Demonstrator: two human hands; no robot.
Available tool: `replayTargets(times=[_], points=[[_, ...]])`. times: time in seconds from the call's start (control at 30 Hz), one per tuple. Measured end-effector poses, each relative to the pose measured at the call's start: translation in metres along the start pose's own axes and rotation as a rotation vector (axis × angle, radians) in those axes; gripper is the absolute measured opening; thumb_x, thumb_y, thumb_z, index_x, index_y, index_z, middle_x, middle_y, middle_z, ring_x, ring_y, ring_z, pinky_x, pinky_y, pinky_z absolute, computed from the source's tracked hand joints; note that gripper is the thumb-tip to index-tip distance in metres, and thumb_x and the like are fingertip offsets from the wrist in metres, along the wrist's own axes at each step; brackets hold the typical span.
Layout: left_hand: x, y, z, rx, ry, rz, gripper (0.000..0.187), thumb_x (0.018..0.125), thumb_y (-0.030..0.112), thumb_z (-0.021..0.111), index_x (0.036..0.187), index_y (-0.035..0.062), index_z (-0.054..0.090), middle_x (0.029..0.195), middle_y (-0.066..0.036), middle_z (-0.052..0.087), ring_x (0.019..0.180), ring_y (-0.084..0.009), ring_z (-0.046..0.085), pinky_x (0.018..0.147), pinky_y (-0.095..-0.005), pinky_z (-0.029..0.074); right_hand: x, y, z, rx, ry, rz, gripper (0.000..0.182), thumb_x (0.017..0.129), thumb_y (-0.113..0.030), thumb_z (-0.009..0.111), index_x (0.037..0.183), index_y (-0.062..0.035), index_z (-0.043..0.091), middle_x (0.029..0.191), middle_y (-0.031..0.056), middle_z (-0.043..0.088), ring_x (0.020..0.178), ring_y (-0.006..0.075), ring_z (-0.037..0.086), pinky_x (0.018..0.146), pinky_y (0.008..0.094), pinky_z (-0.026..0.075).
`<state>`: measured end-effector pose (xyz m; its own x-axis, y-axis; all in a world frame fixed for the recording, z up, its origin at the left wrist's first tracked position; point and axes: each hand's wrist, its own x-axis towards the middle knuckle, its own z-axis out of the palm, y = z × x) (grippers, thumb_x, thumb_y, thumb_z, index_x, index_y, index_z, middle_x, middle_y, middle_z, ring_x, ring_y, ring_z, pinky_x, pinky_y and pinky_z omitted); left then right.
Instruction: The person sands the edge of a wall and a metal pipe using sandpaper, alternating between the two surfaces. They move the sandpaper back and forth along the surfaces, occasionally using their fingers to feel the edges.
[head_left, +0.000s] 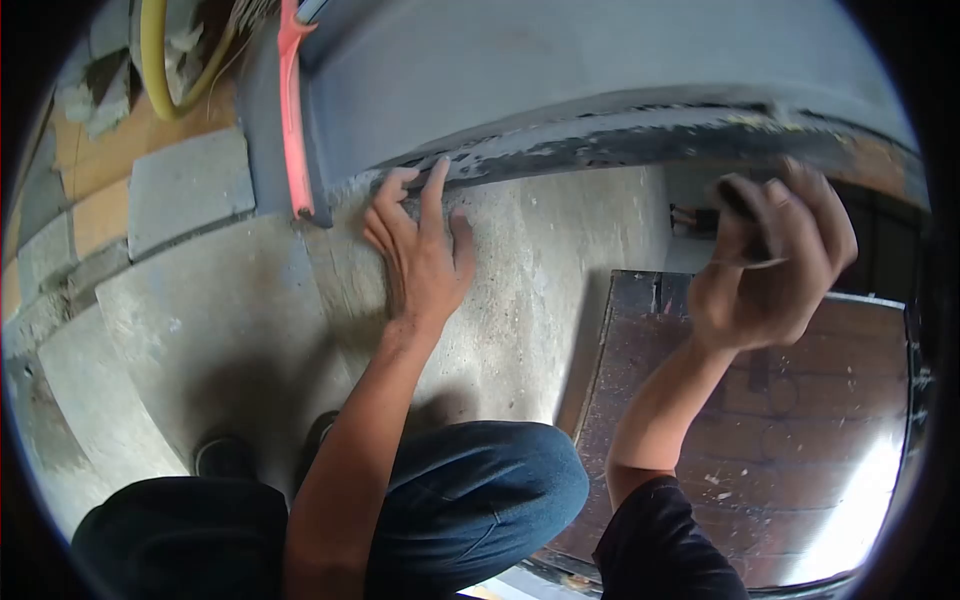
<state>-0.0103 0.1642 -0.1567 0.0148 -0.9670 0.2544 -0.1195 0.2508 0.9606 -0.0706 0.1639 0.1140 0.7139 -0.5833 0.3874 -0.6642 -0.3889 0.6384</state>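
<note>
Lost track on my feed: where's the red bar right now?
In the head view, upper left: the red bar stands against the grey wall's corner, left of the left hand.

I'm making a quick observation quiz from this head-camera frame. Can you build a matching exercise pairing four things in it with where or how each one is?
Things:
1. left hand
2. right hand
3. red bar
4. yellow hose

Places or states:
A. curved loop at the top left, over the paving blocks
B. spread flat on the concrete surface, fingertips at the dark painted edge
C. standing upright against the grey wall's corner
D. raised above the dark floor panel, closed around a dark tool

Pairs: 1-B, 2-D, 3-C, 4-A
</note>
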Motion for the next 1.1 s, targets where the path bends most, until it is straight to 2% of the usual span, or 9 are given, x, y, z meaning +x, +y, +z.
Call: replayTargets(times=[0.07,0.17,0.3,0.43,0.5,0.57,0.63,0.87,1.1], points=[[-0.003,-0.002,0.001,0.029,-0.035,-0.024,0.063,0.083,0.003,0.064,0.143,0.0094,0.046,0.136,-0.013,0.044,0.122,-0.0308,0.04,0.103,-0.0459,0.026,-0.003,-0.012,-0.009,-0.227,-0.132,-0.046,0.017,0.082,-0.014,0.077,0.099,-0.0125,0.077,0.115,0.0065,0.066,0.108,0.0229,0.056,0.091,0.0332,0.047],[-0.002,-0.009,0.004,0.005,-0.058,-0.047,0.063,0.082,0.003,0.064,0.142,0.006,0.045,0.137,-0.013,0.045,0.123,-0.0317,0.041,0.104,-0.0457,0.027,-0.024,-0.022,0.011,-0.25,-0.003,0.1,0.023,0.081,-0.015,0.073,0.094,-0.0317,0.08,0.108,-0.0023,0.068,0.103,0.018,0.047,0.091,0.0295,0.037],[0.001,-0.011,0.007,0.009,-0.06,-0.051,0.065,0.081,0.004,0.064,0.142,0.0026,0.043,0.138,-0.013,0.045,0.122,-0.0318,0.042,0.103,-0.046,0.027,-0.04,0.0,0.013,-0.338,-0.2,-0.064,0.025,0.077,-0.014,0.073,0.096,-0.0289,0.08,0.115,-0.0028,0.063,0.113,0.0204,0.048,0.097,0.0309,0.04],[0.001,-0.013,0.014,0.004,-0.049,-0.015,0.066,0.08,0.006,0.066,0.141,0.0018,0.042,0.14,-0.015,0.043,0.123,-0.0335,0.04,0.103,-0.047,0.027,-0.038,0.005,0.051,-0.231,0.021,0.057,0.021,0.081,-0.018,0.07,0.1,-0.0254,0.078,0.112,0.002,0.061,0.126,0.0268,0.044,0.111,0.0403,0.036],[0.003,-0.012,0.022,-0.003,-0.041,-0.005,0.066,0.079,0.006,0.067,0.14,0.0016,0.042,0.139,-0.017,0.042,0.123,-0.0343,0.039,0.103,-0.0475,0.027,-0.038,0.006,0.054,-0.328,-0.101,0.033,0.021,0.087,-0.022,0.061,0.101,-0.0257,0.076,0.111,0.0018,0.059,0.129,0.0282,0.04,0.113,0.0455,0.033],[0.004,-0.016,0.03,0.009,0.011,0.022,0.065,0.078,0.006,0.068,0.138,0.0002,0.042,0.137,-0.019,0.042,0.123,-0.036,0.037,0.103,-0.0488,0.027,-0.04,-0.002,0.057,-0.233,-0.203,0.07,0.029,0.095,-0.044,0.051,0.103,-0.0297,0.075,0.114,-0.0041,0.061,0.131,0.0261,0.04,0.117,0.0455,0.023],[0.004,-0.018,0.036,0.028,0.034,0.025,0.067,0.078,0.008,0.069,0.138,0.0016,0.041,0.137,-0.018,0.041,0.124,-0.0363,0.038,0.103,-0.0497,0.029,-0.046,-0.014,0.06,-0.249,-0.356,-0.006,0.029,0.083,-0.037,0.057,0.104,-0.0288,0.075,0.118,-0.0046,0.064,0.131,0.0253,0.043,0.114,0.043,0.023],[0.001,-0.018,0.045,0.103,0.05,0.03,0.076,0.074,0.014,0.074,0.138,0.0071,0.034,0.132,-0.018,0.037,0.125,-0.037,0.037,0.103,-0.0532,0.031,-0.041,0.003,0.056,-0.15,-0.243,0.05,0.028,0.088,-0.038,0.06,0.106,-0.0244,0.075,0.13,0.008,0.048,0.139,0.0335,0.03,0.119,0.0549,0.02],[0.002,-0.02,0.041,0.092,0.022,0.049,0.076,0.075,0.017,0.075,0.138,0.0077,0.034,0.132,-0.018,0.036,0.125,-0.0371,0.036,0.103,-0.0527,0.031,-0.051,-0.032,0.054,-0.293,-0.546,0.064,0.032,0.082,-0.032,0.064,0.111,-0.0237,0.074,0.145,0.01,0.035,0.147,0.0361,0.014,0.12,0.0614,0.018]])
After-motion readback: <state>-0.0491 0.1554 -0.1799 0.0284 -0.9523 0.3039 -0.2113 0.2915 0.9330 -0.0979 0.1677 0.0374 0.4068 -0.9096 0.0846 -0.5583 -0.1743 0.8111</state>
